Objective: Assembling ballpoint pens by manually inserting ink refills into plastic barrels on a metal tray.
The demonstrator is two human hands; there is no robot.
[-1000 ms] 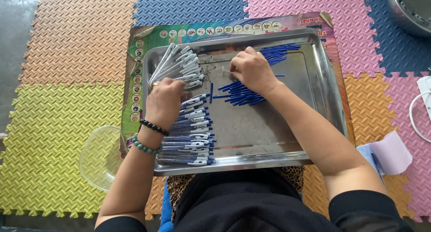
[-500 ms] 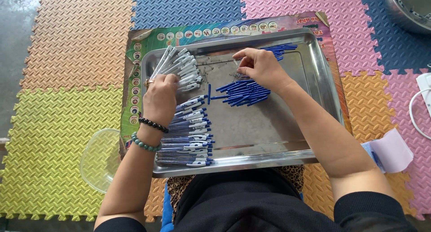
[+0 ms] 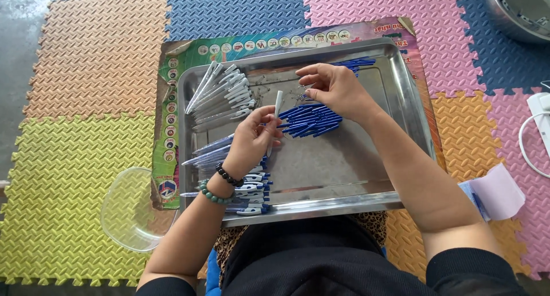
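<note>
I saw the left hand (image 3: 252, 138) curled shut around one white pen barrel (image 3: 277, 110), held nearly upright over the middle of the steel tray (image 3: 401, 90) — two bead bracelets (image 3: 220, 184) sat on that wrist, one dark, one green. The right hand (image 3: 335, 87) hovered half-closed, thumb and forefinger pinched over the tiny springs (image 3: 301, 95); whether it actually had one between the tips I could not tell. Just below it lay one pile of blue refills (image 3: 312, 119), too many and too overlapped to count, and a second smaller blue bunch (image 3: 358, 62) peeked out behind the fingers at the tray's far edge. One fan of white barrels (image 3: 220, 95) lay in the far left corner, roughly a dozen or more — exact count unclear. One row of assembled white-and-blue pens (image 3: 252, 190) ran along the near left side, partly hidden by the left wrist. One clear plastic bowl (image 3: 129, 210) sat on the foam mat (image 3: 69, 158), just left of the tray. One metal bowl (image 3: 518, 10) was at the far right corner
</note>
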